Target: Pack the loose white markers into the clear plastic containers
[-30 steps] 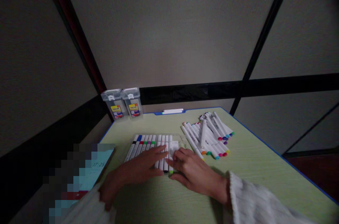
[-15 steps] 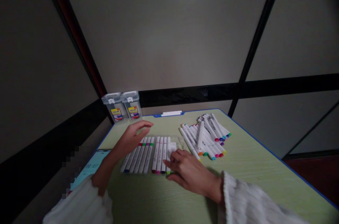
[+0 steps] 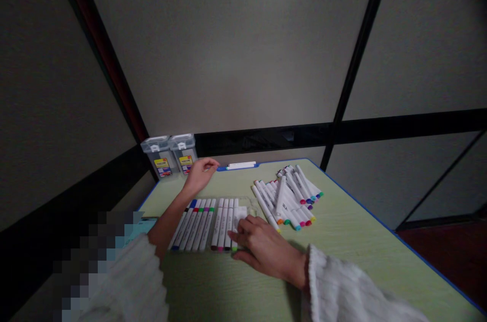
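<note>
My right hand lies over the right part of a clear plastic case, fingers bent and apart, touching the end marker with a light green tip. Several white markers lie side by side in the case in two groups, a left group and a right group. My left hand is raised beyond the case, near the plastic boxes, with fingers curled together and nothing visible in them. A loose pile of white markers with coloured ends spreads to the right of the case.
Two clear lidded boxes with yellow labels stand at the table's back left. White markers rest in a blue tray at the back edge. A light blue-green screen lies at left, partly pixelated. A panelled wall rises behind the table.
My left hand has moved away toward the back of the table, and its fingers have drawn together. My right hand stays on the markers. The view has shifted slightly right.
</note>
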Tool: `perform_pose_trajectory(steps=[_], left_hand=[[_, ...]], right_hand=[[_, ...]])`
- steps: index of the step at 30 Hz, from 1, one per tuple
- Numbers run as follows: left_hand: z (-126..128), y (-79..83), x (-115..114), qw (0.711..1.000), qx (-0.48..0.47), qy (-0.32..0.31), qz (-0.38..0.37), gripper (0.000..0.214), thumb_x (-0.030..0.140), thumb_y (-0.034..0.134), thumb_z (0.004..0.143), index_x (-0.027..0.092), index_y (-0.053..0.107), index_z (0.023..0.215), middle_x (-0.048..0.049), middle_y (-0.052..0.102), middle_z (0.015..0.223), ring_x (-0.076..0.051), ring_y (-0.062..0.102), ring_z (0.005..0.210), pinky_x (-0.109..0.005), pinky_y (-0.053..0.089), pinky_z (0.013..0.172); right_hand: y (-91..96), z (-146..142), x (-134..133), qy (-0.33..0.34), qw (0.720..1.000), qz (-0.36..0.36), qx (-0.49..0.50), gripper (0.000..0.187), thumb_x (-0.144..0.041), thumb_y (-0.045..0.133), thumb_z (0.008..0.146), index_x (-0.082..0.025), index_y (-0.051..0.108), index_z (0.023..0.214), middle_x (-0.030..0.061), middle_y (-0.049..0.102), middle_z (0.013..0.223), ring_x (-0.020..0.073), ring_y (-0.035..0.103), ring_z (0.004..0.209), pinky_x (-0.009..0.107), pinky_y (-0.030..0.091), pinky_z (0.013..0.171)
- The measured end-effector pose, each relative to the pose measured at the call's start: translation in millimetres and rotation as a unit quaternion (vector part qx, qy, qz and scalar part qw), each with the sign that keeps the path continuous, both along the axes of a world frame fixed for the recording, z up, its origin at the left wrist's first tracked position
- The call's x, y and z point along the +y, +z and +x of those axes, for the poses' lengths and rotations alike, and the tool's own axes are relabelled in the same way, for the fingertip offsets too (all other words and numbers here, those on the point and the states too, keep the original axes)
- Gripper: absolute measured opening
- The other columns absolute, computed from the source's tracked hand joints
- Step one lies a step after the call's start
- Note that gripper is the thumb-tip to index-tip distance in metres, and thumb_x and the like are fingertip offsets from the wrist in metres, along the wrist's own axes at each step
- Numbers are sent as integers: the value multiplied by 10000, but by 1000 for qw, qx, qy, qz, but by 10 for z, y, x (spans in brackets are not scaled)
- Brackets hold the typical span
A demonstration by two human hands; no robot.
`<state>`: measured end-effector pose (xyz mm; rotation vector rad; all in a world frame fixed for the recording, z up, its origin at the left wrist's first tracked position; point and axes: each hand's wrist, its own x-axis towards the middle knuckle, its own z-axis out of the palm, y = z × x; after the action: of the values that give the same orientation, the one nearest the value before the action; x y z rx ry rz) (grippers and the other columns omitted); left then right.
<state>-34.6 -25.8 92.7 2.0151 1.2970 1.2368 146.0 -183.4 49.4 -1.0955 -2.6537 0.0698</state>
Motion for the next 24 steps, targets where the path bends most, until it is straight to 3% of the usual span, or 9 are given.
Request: perform_pose_trajectory(steps=[6,14,19,24], left_hand=[[173,-183,305,998,-10,53,13,103,148,490,671,145,592,685,-28,645,715,-158,606,702,-270,479,682],[346,-489,545,989,25,135,52,175,62,436,668,144,580,725,-34,612,768,-160,590,730,-299,467,739],[401,-638,673,977,70,190,69,236,33,407,694,155,570,813,-57,564,895,-175,561,851,-321,435,819],[450,-740,731,970,134,189,71,277,47,412,731,186,553,925,-64,528,988,-210,496,997,-365,376,899]], right_hand=[[-2,5,9,-1,1000,4,1,351,-406,471,837,-177,550,1090,62,541,894,209,452,849,309,346,716],[-7,-13,12,-6,1000,13,-8,366,-425,492,820,-187,548,1092,60,546,903,211,454,850,308,349,693],[10,-7,11,-6,1000,4,-12,359,-412,484,829,-186,541,1102,64,542,905,210,451,853,315,351,704],[12,-5,6,-6,1000,-1,-8,369,-425,477,830,-190,536,1110,59,540,901,209,447,860,316,351,721]])
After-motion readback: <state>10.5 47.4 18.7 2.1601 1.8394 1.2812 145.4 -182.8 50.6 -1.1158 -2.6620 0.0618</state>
